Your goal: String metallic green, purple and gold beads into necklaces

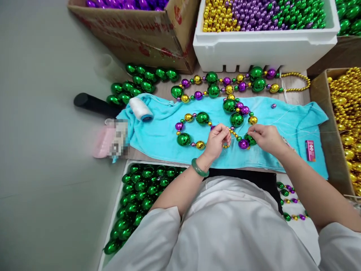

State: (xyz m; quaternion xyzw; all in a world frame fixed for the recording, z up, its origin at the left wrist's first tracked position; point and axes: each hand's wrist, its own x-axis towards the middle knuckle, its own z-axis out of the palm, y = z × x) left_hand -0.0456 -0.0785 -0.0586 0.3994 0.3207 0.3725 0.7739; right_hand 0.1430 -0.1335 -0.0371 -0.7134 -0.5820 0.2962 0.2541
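White shirt (239, 218) closest to me, just off the near edge of the blue towel (265, 158), my landmark, which lies on the bench (162, 88). Bead strand (184, 139) on the towel, around its middle: green, purple and gold, looped on the left, bunched on the right. I read both hands as pinched: left hand (218, 139) has thumb and fingertips together beside the small gold beads, right hand (261, 135) nipped just beside a green bead. Looks like thread (299, 132) in both; it's fine, so exact hold can't be confirmed. Faint lines of it trail over the towel's right side.

Risks, my judgement: a slack pinch could lose the thread and let beads slide off; a hard pull could snap it; the loose lines could snag on the bunched beads or on the pink packet (310, 150) at the towel's right end. Loose purple bead (273, 106) near the towel's far edge could roll if the cloth gets tugged. Spool (141, 109), towel's left end, could roll too. Finished-looking necklace (213, 90) sits mostly beyond the towel's far edge, close enough to the bunch to tangle.
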